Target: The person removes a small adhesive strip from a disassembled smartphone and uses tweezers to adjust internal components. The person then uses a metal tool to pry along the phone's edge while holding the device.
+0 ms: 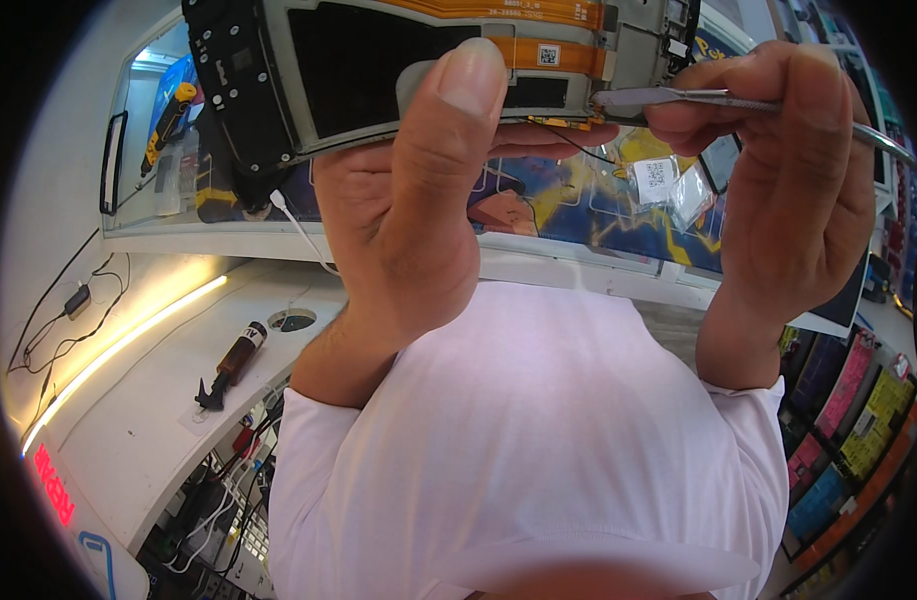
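Note:
My left hand [409, 210] grips an opened phone [374, 75] at the top of the view, its thumb pressed on the inside face and fingers underneath. The phone shows a black board with screws at the left, a dark central area, two orange flex cables [549, 55] and a thin black wire hanging below. My right hand [789, 170] holds a slim silver metal tool [724, 97], whose flat tip lies at a small connector near the lower end of the orange cable. Whether the tip touches it I cannot tell for sure.
Behind my hands is a patterned mat [519, 210] on a glass-topped counter with small bags [669, 190], a white cable [304, 230] and a yellow-black screwdriver [169, 125]. At the left, a lower shelf [129, 380] holds a brown spray bottle [239, 355]. Colourful packages [859, 410] line the right side.

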Available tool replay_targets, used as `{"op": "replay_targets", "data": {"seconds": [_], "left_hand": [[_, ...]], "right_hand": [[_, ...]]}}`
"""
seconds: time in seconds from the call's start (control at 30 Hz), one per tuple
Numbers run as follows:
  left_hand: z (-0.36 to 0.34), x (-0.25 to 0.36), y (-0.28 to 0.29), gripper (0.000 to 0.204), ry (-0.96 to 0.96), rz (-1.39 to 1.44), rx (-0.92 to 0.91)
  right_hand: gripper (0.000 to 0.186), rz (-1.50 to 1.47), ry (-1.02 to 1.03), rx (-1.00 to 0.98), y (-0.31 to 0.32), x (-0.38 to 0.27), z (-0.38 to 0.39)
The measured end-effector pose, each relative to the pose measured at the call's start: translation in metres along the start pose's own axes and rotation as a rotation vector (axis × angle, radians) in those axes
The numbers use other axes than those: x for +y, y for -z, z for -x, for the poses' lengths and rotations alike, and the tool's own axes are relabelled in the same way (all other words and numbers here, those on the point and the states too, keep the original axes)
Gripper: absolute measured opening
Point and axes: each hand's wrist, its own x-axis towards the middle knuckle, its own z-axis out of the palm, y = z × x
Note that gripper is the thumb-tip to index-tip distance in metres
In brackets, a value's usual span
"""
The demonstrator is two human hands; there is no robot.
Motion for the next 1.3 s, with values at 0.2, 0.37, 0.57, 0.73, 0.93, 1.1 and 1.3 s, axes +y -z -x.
{"op": "replay_targets", "data": {"seconds": [0.2,0.37,0.57,0.73,0.93,1.1,1.3], "left_hand": [[0.001,0.0,-0.002,0.048,0.014,0.018,-0.002],[0.0,0.001,-0.005,0.052,0.08,0.039,-0.006],[-0.004,0.002,0.001,0.052,0.074,0.062,-0.038],[-0.006,0.0,0.002,0.051,0.061,0.086,-0.04],[-0.008,-0.004,0.003,0.051,0.021,0.029,0.019],[-0.009,-0.001,0.001,0.051,0.041,0.043,0.009],[-0.009,-0.001,0.0,0.053,0.06,0.053,0.018]], "right_hand": [[0.044,0.075,-0.012,0.07,-0.005,-0.004,0.004],[0.044,-0.032,0.028,0.019,-0.001,0.001,0.001],[0.044,-0.136,0.06,-0.136,0.014,0.004,-0.004],[0.043,-0.111,0.089,-0.205,0.017,0.006,-0.007],[0.043,-0.028,0.064,-0.286,0.031,0.004,-0.011],[0.044,-0.016,0.068,-0.334,0.036,0.005,-0.013],[0.044,0.03,0.077,-0.372,0.04,0.002,-0.014]]}}
